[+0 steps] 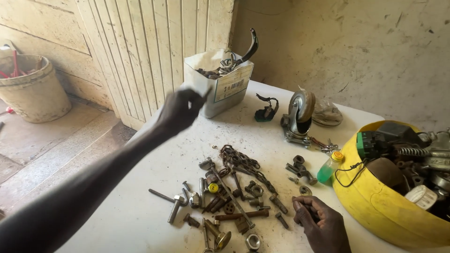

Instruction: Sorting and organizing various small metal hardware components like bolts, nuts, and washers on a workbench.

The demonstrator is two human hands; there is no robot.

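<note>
L hand (pixel 180 108) reaches toward white cardboard box of scrap metal (pixel 220 84), fingers pinched on sth small and dark; can't tell what. R hand (pixel 318 220) curls, fingers narrow, at the rusty pile of bolts, nuts & chain (pixel 234 192) on white table (pixel 140 220). Most hardware lies unsorted.

White plastic container (pixel 216 84): square-sided, open-topped, standing upright at the far edge of the counter (pixel 140 220), bearing a paper label on its front face and brimming with dark metal scrap, a curved black handle sticking out. Small dark piece (pixel 206 93): blurred, sitting pinched in the left hand (pixel 180 108), hovering just beside the container's near wall.
</note>
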